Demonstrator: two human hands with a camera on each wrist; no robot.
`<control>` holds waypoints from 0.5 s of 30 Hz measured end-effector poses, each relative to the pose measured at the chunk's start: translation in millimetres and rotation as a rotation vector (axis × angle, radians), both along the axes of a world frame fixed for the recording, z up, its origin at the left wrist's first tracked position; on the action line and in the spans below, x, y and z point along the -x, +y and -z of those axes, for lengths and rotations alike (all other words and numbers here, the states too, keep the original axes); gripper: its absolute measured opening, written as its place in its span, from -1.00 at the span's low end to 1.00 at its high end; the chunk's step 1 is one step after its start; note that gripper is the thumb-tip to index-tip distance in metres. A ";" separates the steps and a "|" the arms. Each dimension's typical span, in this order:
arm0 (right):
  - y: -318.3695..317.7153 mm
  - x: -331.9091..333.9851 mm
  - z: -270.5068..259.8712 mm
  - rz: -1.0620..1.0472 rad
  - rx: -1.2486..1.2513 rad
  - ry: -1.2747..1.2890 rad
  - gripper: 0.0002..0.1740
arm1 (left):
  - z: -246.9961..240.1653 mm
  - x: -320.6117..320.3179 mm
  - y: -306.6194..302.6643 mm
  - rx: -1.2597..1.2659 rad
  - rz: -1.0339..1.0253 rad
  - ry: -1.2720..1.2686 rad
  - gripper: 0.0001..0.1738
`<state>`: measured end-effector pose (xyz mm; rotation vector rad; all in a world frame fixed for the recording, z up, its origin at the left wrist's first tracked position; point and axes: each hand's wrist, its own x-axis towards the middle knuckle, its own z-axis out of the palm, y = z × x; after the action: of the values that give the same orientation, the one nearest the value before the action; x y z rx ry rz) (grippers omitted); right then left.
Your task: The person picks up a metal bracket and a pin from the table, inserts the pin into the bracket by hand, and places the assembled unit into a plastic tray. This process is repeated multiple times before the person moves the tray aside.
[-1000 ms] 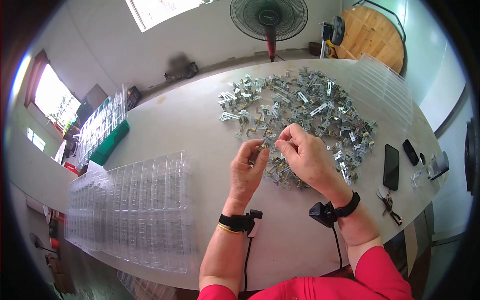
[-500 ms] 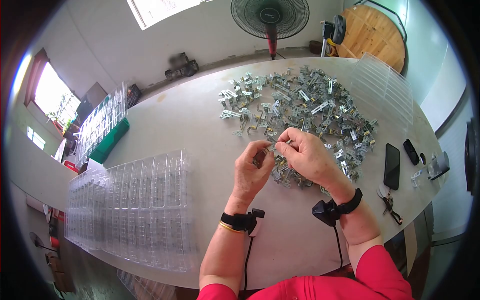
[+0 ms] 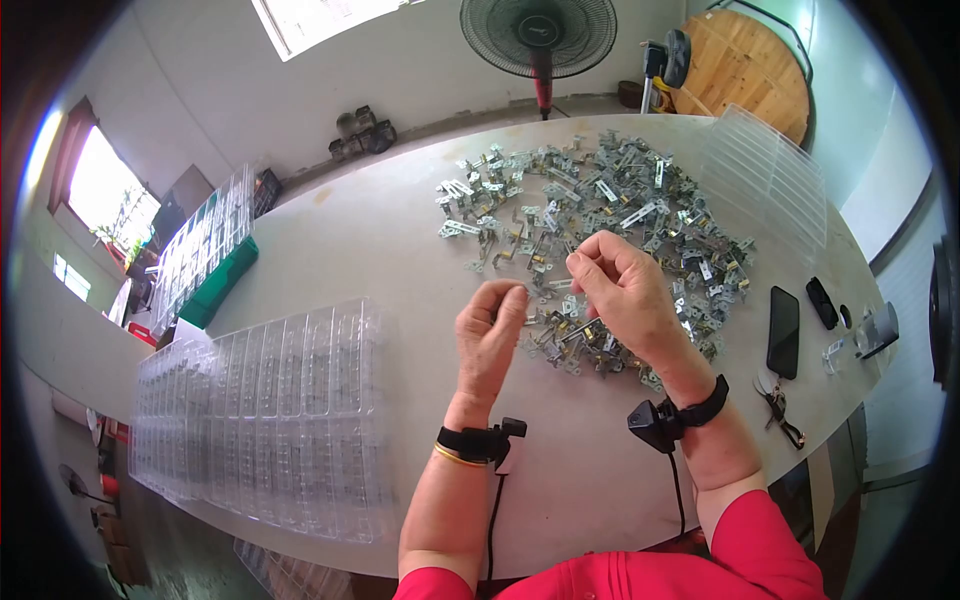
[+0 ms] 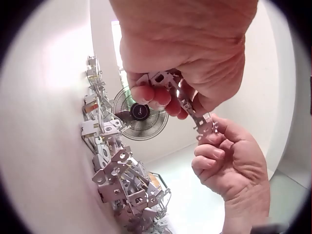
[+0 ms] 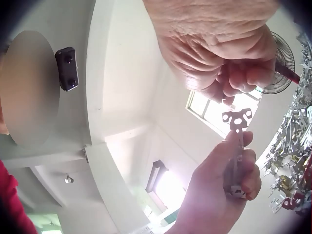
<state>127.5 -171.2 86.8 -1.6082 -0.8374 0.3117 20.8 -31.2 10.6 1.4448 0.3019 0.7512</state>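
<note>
My left hand [image 3: 486, 340] grips a long, narrow silvery metal bracket [image 5: 238, 122] between thumb and curled fingers. In the right wrist view its flat end with several holes points up out of the fist; the head view largely hides it. Beyond the bracket's end, to the right of the left hand, is my right hand [image 3: 632, 300], its thumb and index finger drawn together. The frames cannot tell whether a small piece sits between those fingertips. Just past both hands spreads a heap of similar metal brackets [image 3: 640, 215], some with brass-coloured parts.
Clear plastic compartment trays [image 3: 255, 420] lie stacked at the left. An empty-looking clear tray [image 3: 765, 170] lies at the far right. A phone [image 3: 783, 333] and pliers-like cutters [image 3: 775, 410] are on the right. A fan [image 3: 540, 35] stands behind the table.
The two hands were close together at the bracket half a second ago. Now the right hand has moved up and to the right, and the left hand slightly left, still gripping the bracket.
</note>
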 end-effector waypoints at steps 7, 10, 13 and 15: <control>2.8 5.9 7.1 -0.027 0.172 -0.050 -0.80 | 6.7 0.7 11.5 0.228 0.000 -0.103 -0.80; 4.8 3.5 14.9 -0.048 0.160 -0.090 -0.80 | 5.8 -0.4 8.9 0.225 0.002 -0.102 -0.80; 5.7 2.8 17.5 -0.053 0.151 -0.096 -0.80 | 5.8 -0.4 8.1 0.204 0.015 -0.097 -0.81; 4.9 3.2 15.9 -0.049 0.172 -0.107 -0.79 | 5.7 -0.5 7.4 0.197 0.020 -0.096 -0.81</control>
<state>124.3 -166.3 70.9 -1.7783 -0.9540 0.3429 21.3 -23.9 5.0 1.2208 0.2791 0.7512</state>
